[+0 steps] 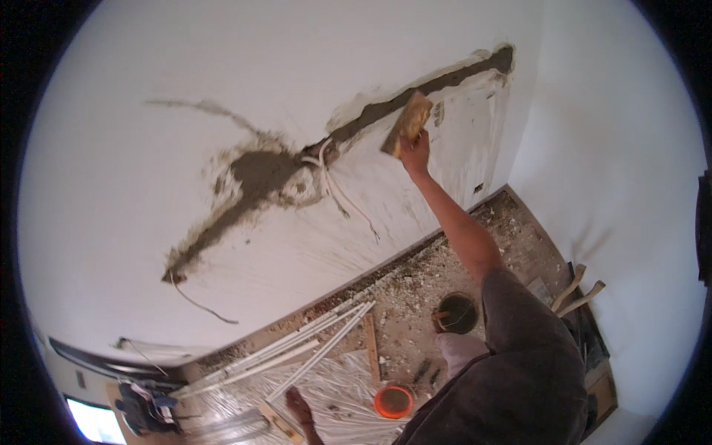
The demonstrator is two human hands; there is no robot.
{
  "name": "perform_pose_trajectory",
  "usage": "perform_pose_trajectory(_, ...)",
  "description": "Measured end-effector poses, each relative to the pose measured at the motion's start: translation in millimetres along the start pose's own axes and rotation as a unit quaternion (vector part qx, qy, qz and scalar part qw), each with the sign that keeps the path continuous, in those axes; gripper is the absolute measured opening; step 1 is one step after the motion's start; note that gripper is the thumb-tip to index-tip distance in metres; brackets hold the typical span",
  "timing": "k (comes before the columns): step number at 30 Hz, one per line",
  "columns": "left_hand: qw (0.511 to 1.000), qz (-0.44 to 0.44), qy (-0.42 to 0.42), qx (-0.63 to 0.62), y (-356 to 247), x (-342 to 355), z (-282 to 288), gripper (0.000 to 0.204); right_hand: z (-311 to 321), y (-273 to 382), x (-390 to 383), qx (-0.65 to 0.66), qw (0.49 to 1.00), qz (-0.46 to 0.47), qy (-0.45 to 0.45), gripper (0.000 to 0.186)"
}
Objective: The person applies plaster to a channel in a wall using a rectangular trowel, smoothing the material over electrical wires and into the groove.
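My right arm reaches up to the white wall (pixel 297 59), and my right hand (pixel 415 152) is closed on a plastering float (pixel 409 122). The float is a rectangular yellowish-brown board, tilted and lying over the lower edge of a grey mortar strip (pixel 460 76). That strip runs along the wall to a wider mortar patch (pixel 259 174) on the left. White cables (pixel 326 174) hang out of the wall between them. Low down, away from the wall, my left hand (pixel 299 406) holds nothing, its fingers stretched out.
Rubble (pixel 415 289) litters the floor by the wall. A dark bucket (pixel 457 313) and an orange-rimmed bucket (pixel 394 402) stand near my legs. White strips (pixel 319 326) and a wooden piece (pixel 371 348) lie by plastic sheeting (pixel 334 378). Wooden handles (pixel 578 293) lean at the right.
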State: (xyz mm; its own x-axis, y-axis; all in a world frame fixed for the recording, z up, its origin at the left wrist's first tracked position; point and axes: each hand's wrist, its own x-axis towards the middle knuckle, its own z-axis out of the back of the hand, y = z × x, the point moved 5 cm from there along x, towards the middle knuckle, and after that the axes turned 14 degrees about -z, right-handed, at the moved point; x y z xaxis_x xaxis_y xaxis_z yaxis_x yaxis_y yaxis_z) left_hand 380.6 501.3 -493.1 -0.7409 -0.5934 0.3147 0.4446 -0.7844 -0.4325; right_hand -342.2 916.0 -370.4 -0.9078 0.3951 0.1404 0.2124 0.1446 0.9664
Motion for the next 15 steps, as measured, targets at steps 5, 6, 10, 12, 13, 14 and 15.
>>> perform_pose_trajectory(5, 0.991, -0.123, -0.049, -0.028, -136, 228, 80, 0.038, -16, 6, 124, -0.1, 0.946, 0.19, -0.244, 0.049)
perform_pose_trajectory(6, 0.989, -0.098, -0.089, -0.069, -150, 245, 103, 0.039, -4, 8, 154, -0.081, 0.947, 0.137, -0.278, 0.053)
perform_pose_trajectory(10, 0.937, -0.168, -0.041, 0.303, -163, 299, 189, 0.029, 71, -6, 241, 0.027, 0.956, -0.034, -0.292, 0.066)
perform_pose_trajectory(12, 0.973, -0.12, -0.196, -0.031, -153, 332, 220, 0.04, 83, -10, 248, 0.067, 0.959, -0.045, -0.27, 0.072)
perform_pose_trajectory(13, 0.973, -0.127, -0.195, 0.005, -168, 365, 218, 0.042, 94, -19, 258, -0.031, 0.963, -0.024, -0.267, 0.08)
perform_pose_trajectory(14, 0.954, -0.196, -0.223, 0.039, -220, 388, 213, 0.038, 81, -22, 242, -0.018, 0.963, -0.031, -0.265, 0.081)
perform_pose_trajectory(15, 0.932, -0.265, -0.246, -0.032, -250, 418, 206, 0.037, 54, -31, 211, -0.006, 0.963, -0.038, -0.265, 0.083)
